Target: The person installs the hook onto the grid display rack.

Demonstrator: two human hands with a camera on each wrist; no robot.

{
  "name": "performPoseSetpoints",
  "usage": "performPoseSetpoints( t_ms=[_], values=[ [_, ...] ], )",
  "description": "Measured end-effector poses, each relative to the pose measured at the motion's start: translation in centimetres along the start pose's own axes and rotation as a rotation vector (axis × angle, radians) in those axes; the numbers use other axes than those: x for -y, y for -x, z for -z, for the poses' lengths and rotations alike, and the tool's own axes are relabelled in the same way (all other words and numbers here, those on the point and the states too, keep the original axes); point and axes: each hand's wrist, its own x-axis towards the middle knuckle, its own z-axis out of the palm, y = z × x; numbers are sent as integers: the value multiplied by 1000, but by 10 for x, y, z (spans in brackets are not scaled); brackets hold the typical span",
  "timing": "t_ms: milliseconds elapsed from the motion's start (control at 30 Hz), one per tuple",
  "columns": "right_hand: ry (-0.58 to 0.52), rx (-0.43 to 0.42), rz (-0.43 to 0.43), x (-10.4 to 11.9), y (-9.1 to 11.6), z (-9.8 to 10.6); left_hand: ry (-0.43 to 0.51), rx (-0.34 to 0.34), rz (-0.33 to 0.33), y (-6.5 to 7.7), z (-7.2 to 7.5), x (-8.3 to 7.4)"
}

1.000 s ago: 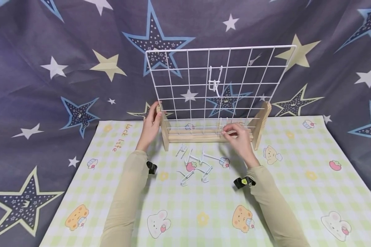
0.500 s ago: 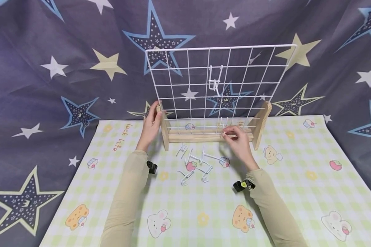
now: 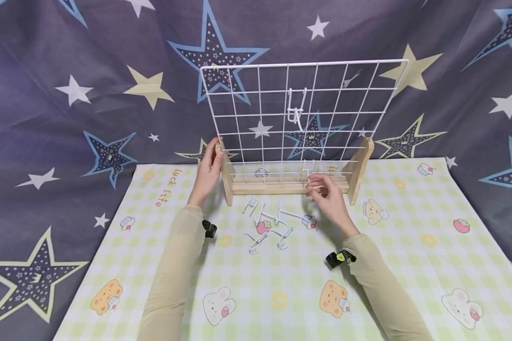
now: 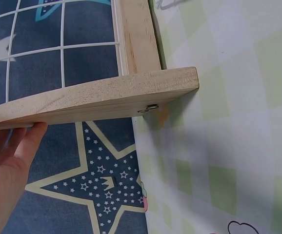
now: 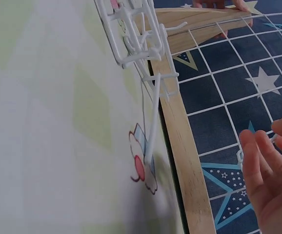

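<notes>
The table (image 3: pixel 298 265) fills the lower frame; at its back stands a wire grid (image 3: pixel 260 115) on a wooden stand (image 3: pixel 269 188). The left hand (image 3: pixel 207 170) grasps the stand's left side. The right hand (image 3: pixel 330 196), its wrist slightly lower than a second ago, pinches a hook (image 3: pixel 308 171) at the grid's lower middle, so fitting seems unfinished. Loose hooks (image 5: pixel 153 122) lie centre frame.

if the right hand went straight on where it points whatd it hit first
Probably the white wire grid, directly in front of the right hand and the small white hook it pinches; how much gap is left, if any, is hard to judge.
</notes>
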Motion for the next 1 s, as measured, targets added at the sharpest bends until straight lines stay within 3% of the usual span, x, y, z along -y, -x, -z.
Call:
performPoseSetpoints(
  t_ms=[600,1000],
  values=[
    [55,87,-42,0,14,-2,-6,21,40,0,1,-2],
    [159,235,-12,0,9,-14,48,37,56,0,4,-3]
  ],
)
